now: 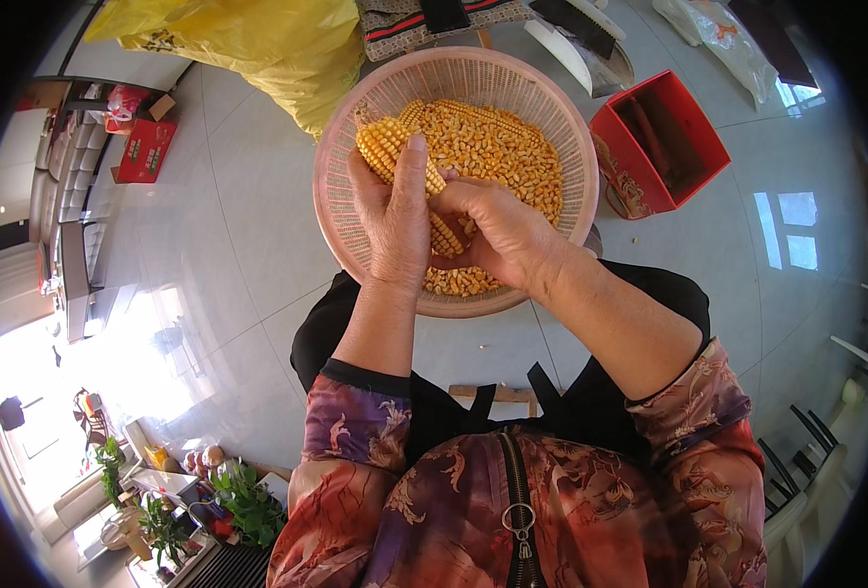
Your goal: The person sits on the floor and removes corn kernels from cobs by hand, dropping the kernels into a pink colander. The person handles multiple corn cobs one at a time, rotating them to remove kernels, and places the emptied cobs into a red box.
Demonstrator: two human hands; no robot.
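An ear of dried yellow corn (384, 147) slants over a pink plastic basket (335, 206). Its upper end lies in my left hand (393, 213), the thumb stretched along the rows of kernels. Around the lower part, my right hand (504, 224) curls its fingers, with a few loose kernels by its palm. Below both hands the basket holds a heap of loose corn kernels (511, 165). More corn ears (489, 117) lie against the far side of the heap. The underside of the held ear is hidden by my fingers.
A yellow plastic bag (258, 51) stands beyond the basket on the left. To the right sits an open red box (687, 140). A dustpan (610, 70) with a brush and a patterned stool or bag (397, 29) are at the back. Stray kernels (482, 346) dot the tiled floor.
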